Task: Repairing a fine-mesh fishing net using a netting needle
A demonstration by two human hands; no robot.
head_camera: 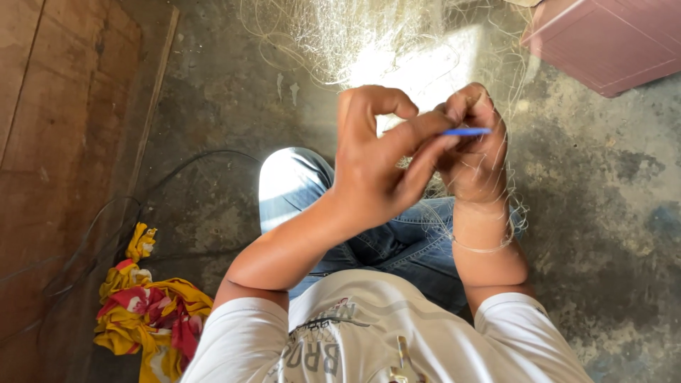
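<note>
My left hand (372, 167) and my right hand (475, 159) meet in front of me, above my knee in blue jeans (298, 184). A thin blue netting needle (466, 132) sticks out between the fingers of both hands; my left fingertips pinch its near end while my right hand closes around it. Fine pale fishing net (369, 35) spreads over the concrete floor ahead and its threads drape over my right hand and wrist. I wear a white shirt (383, 333).
A yellow and red cloth (149, 315) lies crumpled on the floor at lower left. Dark cables (177, 167) curve past a wooden board (57, 142) on the left. A pink box (610, 42) sits at upper right.
</note>
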